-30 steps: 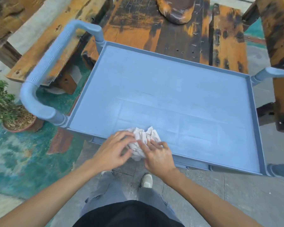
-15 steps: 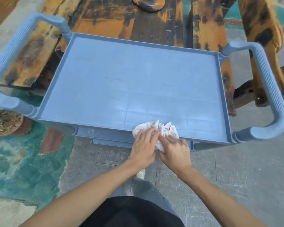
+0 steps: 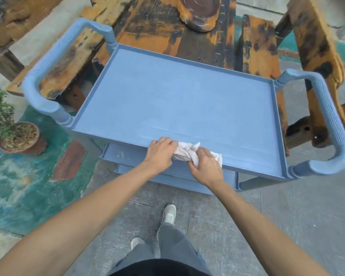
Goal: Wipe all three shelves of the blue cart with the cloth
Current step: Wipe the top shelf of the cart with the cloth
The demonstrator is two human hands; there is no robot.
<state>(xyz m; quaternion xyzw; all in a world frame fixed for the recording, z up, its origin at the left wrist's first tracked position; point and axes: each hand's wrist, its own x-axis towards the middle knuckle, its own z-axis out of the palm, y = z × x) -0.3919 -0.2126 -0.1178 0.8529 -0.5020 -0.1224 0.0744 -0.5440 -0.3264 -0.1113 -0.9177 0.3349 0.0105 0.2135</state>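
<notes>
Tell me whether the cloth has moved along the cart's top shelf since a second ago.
Yes. The cloth has slid along the top shelf's near edge, away from the left handle towards the right handle.

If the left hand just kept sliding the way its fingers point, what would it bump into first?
The left hand points right along the top shelf's near edge, so it would first meet more of the white cloth it already grips, then the right hand just beyond.
</notes>
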